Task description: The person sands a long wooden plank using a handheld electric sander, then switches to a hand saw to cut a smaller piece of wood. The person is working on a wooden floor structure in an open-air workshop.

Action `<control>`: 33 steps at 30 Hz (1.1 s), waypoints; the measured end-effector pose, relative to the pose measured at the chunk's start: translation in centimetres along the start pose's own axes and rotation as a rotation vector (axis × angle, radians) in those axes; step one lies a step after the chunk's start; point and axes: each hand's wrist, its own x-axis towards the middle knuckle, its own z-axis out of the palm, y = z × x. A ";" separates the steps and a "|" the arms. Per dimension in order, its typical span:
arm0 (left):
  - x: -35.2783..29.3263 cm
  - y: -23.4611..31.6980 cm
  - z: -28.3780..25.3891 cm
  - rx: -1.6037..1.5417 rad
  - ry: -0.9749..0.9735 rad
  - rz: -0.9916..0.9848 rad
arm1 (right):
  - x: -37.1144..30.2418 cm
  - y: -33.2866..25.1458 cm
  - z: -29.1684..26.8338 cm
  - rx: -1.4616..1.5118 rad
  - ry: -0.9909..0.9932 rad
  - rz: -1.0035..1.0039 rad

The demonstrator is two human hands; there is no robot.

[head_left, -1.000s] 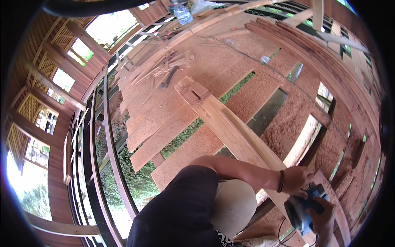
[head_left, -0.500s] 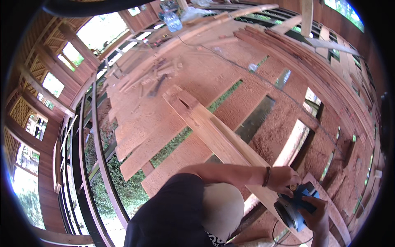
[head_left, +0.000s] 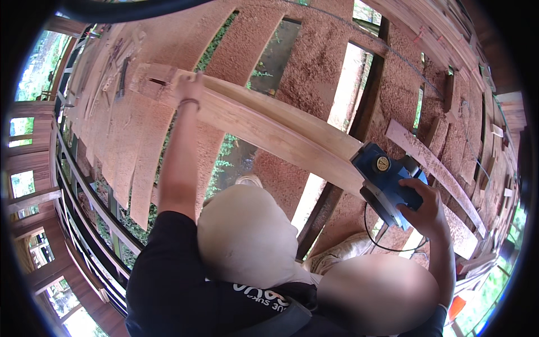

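Observation:
A long, pale wooden beam (head_left: 269, 132) lies slantwise across the floor boards, with a groove along it and a slot near its far left end. My left hand (head_left: 188, 87) rests on that end, its slightly blurred fingers bent over the edge. At the beam's near right end sits a blue electric planer (head_left: 387, 174) with a round dial-like knob on top. My right hand (head_left: 424, 205) is wrapped around the planer's rear handle. From the planer a dark cord (head_left: 368, 230) loops down beside my legs.
Reddish shavings cover the floor boards (head_left: 314, 67), which have wide open gaps between them. A loose curved plank (head_left: 438, 168) lies right of the planer. Stacked boards (head_left: 432, 28) run along the far right. Wood scraps (head_left: 112, 73) lie at the far left.
My left hand has left the planer and reached to the beam's far left end. My right hand stays on the planer. The view has turned and dropped closer to the beam.

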 end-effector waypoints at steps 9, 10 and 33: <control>2.3 -7.2 3.9 -0.256 -0.147 -0.165 | 2.3 0.8 4.4 0.018 -0.092 0.044; 0.6 -4.3 3.7 -0.351 -0.173 -0.205 | 2.4 1.0 4.7 0.017 -0.094 0.056; 0.5 -4.1 1.6 -0.539 -0.232 -0.284 | 26.4 -20.7 17.5 0.000 -0.175 -0.319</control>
